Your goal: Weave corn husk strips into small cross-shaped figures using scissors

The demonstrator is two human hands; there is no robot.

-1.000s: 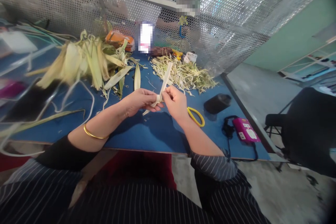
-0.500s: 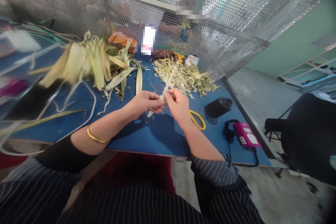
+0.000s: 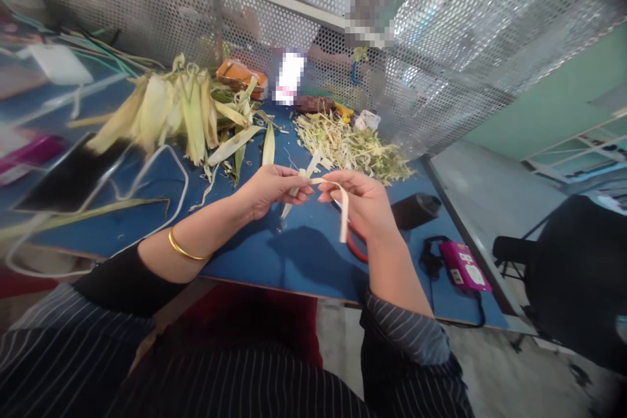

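Your left hand [image 3: 274,191] has the pale husk strip [image 3: 344,217] pinched mid-frame, your right hand [image 3: 363,201] pinches it too, end drooping; shredded husk pile [image 3: 350,145] sits just above on the blue tabletop [image 3: 245,260].

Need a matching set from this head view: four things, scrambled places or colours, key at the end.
1. Bangle
2. Pale strip
3. Cylinder
4. Shreds

A. Black, on the table
B. Heaped loosely near the mesh panel
C. Gold, around the left forearm
D. Pinched by the left hand

Pairs: 1-C, 2-D, 3-A, 4-B
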